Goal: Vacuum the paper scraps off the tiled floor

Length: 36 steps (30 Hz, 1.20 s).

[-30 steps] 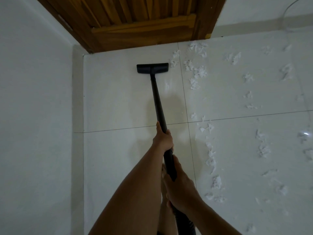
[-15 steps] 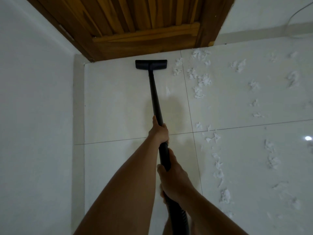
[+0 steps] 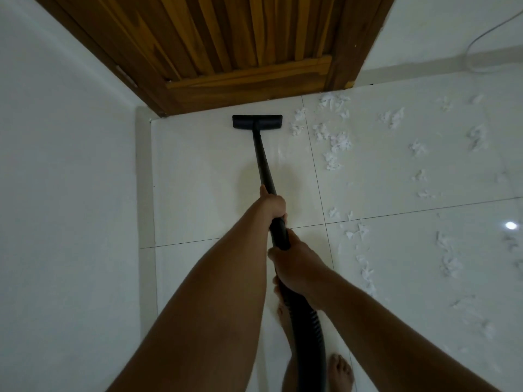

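Fingers of left hand (image 3: 272, 206) and right hand (image 3: 295, 268) wrapped round rigid black vacuum wand (image 3: 263, 162), mid-frame. Flat black nozzle (image 3: 257, 121) upper centre. Torn white paper scraps (image 3: 336, 142) just right, on glossy white tiled floor (image 3: 203, 179): likely light, flimsy. Grip the stiff wand, not the scraps.

- Glossy white tiled floor (image 3: 198, 176), large square tiles split by thin dark grout lines, running up to the brown slatted wooden door (image 3: 240, 52).
- Black flat plastic vacuum head (image 3: 257, 121), lying flat on the tile just in front of the door's bottom rail, its black tube (image 3: 263, 159) slanting away from the door.
- White torn paper scraps (image 3: 336, 142), thickest by the door's right-hand post as seen, then strewn in loose clumps and broken rows farther from the door.
- Bare foot (image 3: 341, 372), standing on the tile well away from the door.
- Small bright glint of light (image 3: 510, 225) on the tile, far right of the door.
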Available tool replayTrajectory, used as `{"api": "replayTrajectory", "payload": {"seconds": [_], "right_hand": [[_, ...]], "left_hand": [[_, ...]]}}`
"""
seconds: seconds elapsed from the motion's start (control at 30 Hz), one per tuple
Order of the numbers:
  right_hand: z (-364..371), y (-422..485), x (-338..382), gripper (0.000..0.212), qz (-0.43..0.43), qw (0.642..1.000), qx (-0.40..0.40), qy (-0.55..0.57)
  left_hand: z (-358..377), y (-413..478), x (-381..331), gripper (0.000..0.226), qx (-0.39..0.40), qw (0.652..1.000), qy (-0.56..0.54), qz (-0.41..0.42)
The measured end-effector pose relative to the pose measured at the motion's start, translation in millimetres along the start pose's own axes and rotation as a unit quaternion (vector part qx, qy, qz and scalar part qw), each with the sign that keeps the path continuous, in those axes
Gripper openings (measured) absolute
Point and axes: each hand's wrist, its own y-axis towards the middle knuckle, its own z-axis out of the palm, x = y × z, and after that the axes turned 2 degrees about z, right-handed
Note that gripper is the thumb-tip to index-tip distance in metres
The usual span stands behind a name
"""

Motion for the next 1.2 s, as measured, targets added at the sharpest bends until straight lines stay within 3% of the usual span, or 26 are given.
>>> {"api": "replayTrajectory", "payload": {"seconds": [0.3,0.73,0.8,0.97,1.2], "right_hand": [[-8,-10,31,0.046,0.036,0.999,-0.004,-0.004],[-29,-91,-20,0.047,0.039,0.997,0.012,-0.068],[-33,-103,-23,0.038,0.058,0.997,0.027,-0.049],[-37,-109,-11,0.029,0.091,0.994,0.037,-0.055],[-35,-107,-1,0.026,0.098,0.994,0.024,-0.050]], "left_hand": [[-9,-11,-21,0.063,0.012,0.999,-0.036,-0.016],[31,-93,25,0.062,0.049,0.996,-0.056,-0.042],[35,-104,26,0.056,0.051,0.995,-0.066,-0.052],[32,-118,17,0.013,0.075,0.992,-0.070,-0.067],[27,-117,9,0.019,0.084,0.990,-0.083,-0.083]]}}
